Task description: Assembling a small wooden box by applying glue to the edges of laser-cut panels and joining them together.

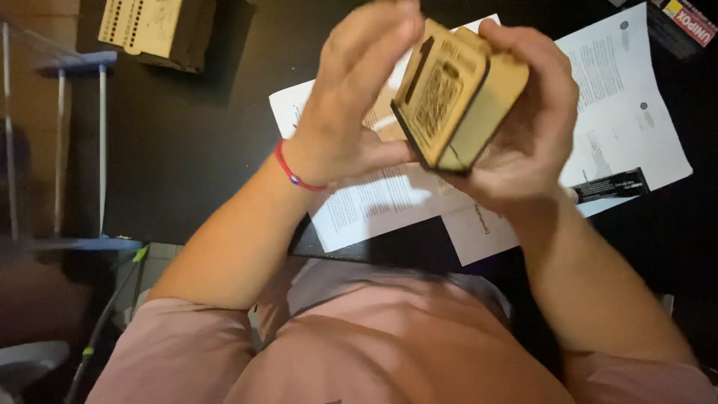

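Above the papers (389, 202), both hands' fingers (516, 45) grip a wooden box (456, 97).

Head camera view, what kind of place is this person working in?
Probably a home desk or hobby workbench: a dark tabletop with printed sheets, a second laser-cut wooden piece, and a small wooden box in both hands.
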